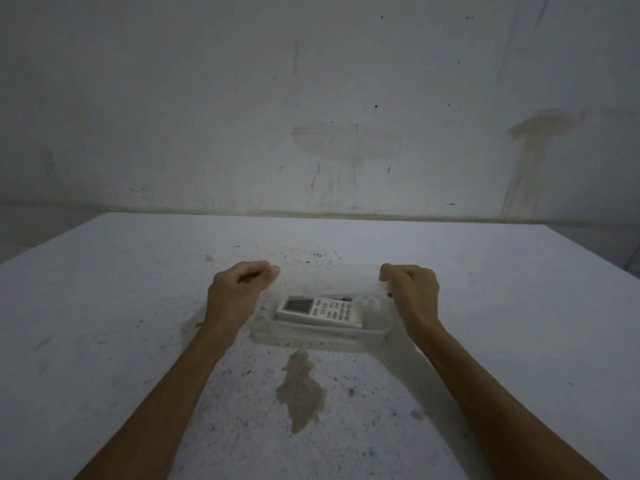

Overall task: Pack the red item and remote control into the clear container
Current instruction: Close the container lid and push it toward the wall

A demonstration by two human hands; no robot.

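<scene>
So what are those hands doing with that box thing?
A person is packing a clear container on a stained white table. A white remote control already lies inside it. The left hand and right hand are curled at the container's two ends, perhaps holding a clear lid. No red item shows clearly.

Dim, flat light here, with a cool grey-blue cast over everything. The brightest patch sits on the far middle of the table (pixel 346 244), fading towards the darker left and right corners. Shadows are soft and faint, no hard edges, no glare. The picture is slightly soft and grainy throughout. Wide-angle distortion bows the table's far edge and stretches the near corners, and the wall (pixel 311 98) darkens towards the frame edges.
</scene>
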